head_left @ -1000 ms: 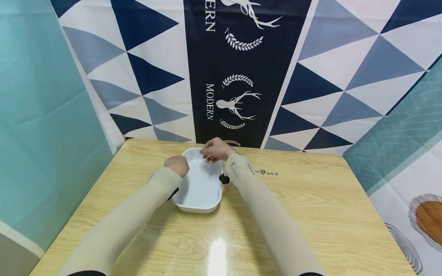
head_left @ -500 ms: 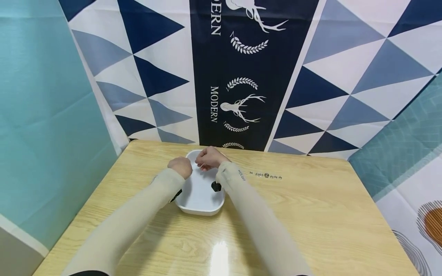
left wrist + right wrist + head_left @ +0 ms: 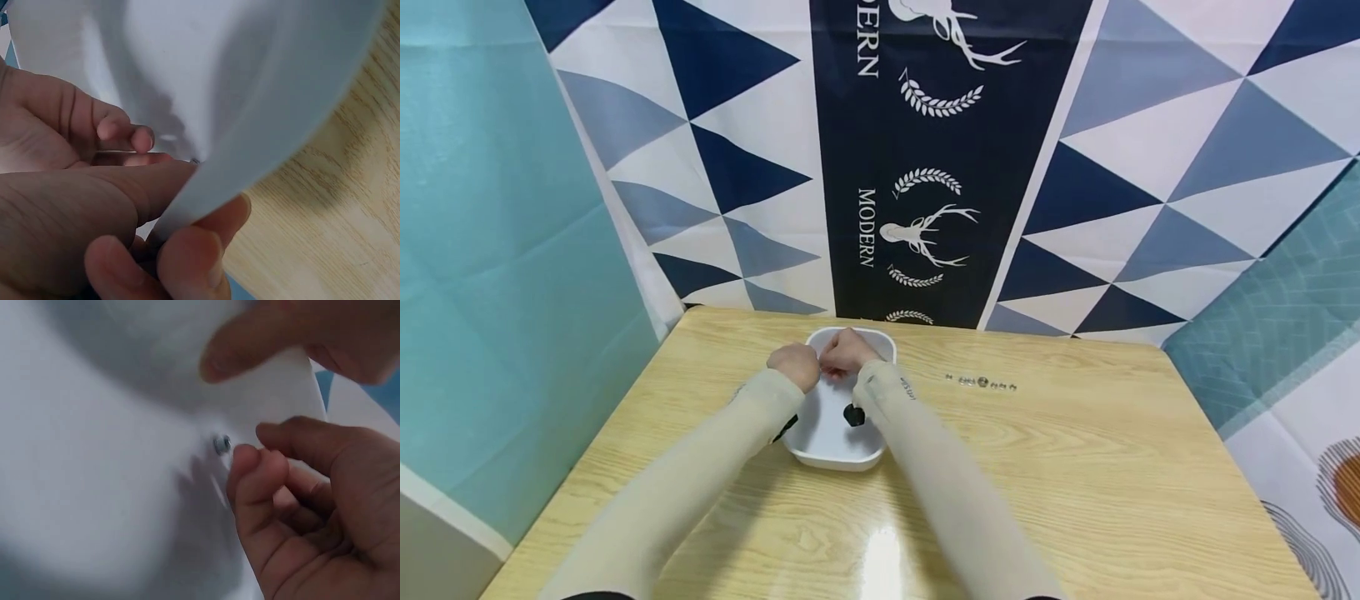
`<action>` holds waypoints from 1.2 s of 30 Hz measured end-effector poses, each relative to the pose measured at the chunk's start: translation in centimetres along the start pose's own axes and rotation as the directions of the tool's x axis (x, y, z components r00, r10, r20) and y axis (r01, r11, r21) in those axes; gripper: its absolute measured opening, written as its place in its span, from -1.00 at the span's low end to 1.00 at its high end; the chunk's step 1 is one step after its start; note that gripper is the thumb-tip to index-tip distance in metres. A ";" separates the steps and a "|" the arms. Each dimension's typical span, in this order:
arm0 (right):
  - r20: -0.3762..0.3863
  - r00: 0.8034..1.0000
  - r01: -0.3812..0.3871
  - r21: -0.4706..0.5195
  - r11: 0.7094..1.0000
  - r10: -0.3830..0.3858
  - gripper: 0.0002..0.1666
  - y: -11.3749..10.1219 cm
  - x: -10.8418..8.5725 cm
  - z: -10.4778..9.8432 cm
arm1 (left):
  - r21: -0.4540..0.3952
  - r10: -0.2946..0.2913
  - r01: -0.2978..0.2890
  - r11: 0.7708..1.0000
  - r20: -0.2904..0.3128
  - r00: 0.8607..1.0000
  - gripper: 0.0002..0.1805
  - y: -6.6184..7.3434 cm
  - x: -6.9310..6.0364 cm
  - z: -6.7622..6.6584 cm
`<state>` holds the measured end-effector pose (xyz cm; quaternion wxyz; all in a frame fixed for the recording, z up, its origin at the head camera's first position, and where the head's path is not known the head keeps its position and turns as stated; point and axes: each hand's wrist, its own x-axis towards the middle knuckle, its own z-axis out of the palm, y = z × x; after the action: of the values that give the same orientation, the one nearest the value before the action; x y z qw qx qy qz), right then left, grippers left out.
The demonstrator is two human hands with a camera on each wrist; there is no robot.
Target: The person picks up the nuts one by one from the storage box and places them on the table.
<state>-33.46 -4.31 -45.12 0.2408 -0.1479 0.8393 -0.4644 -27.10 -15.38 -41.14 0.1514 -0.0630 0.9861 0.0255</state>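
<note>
A white plastic tray (image 3: 838,457) stands on the wooden table. My left hand (image 3: 796,365) grips its left rim; in the left wrist view, the wall (image 3: 262,131) runs between the fingers (image 3: 194,262). My right hand (image 3: 846,353) is low inside the tray, close beside the left one. A small metal nut-like piece (image 3: 222,444) lies in the tray just beyond the right fingertips (image 3: 247,459). Those fingers are bent, with a small gap between the nearest tips and nothing seen between them. A thin white streak beside them is too blurred to identify.
To the right of the tray, several small metal nuts (image 3: 982,382) lie in a row on the table (image 3: 1075,467). A patterned cloth (image 3: 910,167) hangs behind the table's back edge, and a teal cloth (image 3: 535,250) hangs at the left.
My right hand has moved left and down into the tray, closer to the left hand. The left hand keeps its grip on the rim. The view has shifted slightly.
</note>
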 end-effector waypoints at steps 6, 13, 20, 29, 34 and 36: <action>-0.067 0.997 -0.059 -0.179 0.982 0.048 -0.68 -0.2 1.1 1.3 | 0.002 -0.001 0.001 1.000 -0.013 1.000 -0.71 0.1 -0.2 0.0; -0.095 0.994 -0.088 -0.303 0.949 0.061 -0.50 -0.7 1.6 1.8 | -0.010 -0.005 0.005 1.000 -0.006 1.000 -0.70 0.1 -0.4 -0.2; -0.133 0.990 -0.099 -0.387 0.917 0.051 -0.54 -0.8 1.7 2.3 | -0.009 -0.003 0.003 1.000 0.000 1.000 -0.72 0.0 -0.7 -0.4; -0.134 0.991 -0.037 -0.449 0.893 -0.026 -0.89 -1.1 0.1 2.2 | -0.002 0.009 -0.009 1.000 0.010 1.000 -0.69 0.1 -0.5 0.0; -0.091 0.996 -0.053 -0.395 0.917 0.019 -0.92 -1.3 -0.1 1.7 | 0.011 0.018 -0.018 1.000 0.012 1.000 -0.70 0.0 -0.6 0.0; -0.077 0.996 -0.067 -0.380 0.922 0.041 -0.89 -1.3 -0.2 1.4 | 0.017 0.017 -0.018 1.000 0.012 1.000 -0.71 0.1 -0.7 0.0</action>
<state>-32.49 -5.91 -44.61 0.1915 -0.1532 0.9251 -0.2898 -26.42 -15.24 -40.88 0.1576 -0.0529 0.9859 0.0190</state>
